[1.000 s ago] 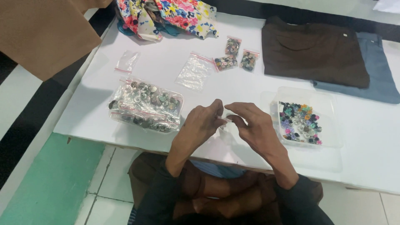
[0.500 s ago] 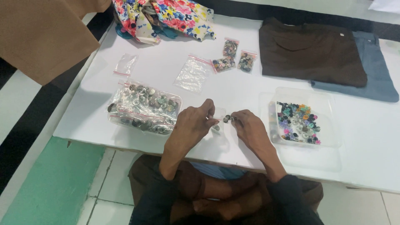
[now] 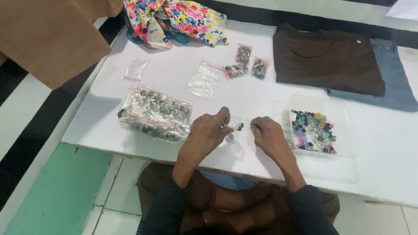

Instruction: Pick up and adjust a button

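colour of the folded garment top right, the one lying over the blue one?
Dark brown; the folded garment overlaps the grey-blue one. Head view.

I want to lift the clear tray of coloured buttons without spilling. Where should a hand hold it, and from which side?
Probably grip the clear tray by its bare right rim, coming from the right. It lies flat and open on the white table, with the buttons heaped towards its left half, and the right hand already occupies the left side. Keep it level, since nothing covers the buttons.
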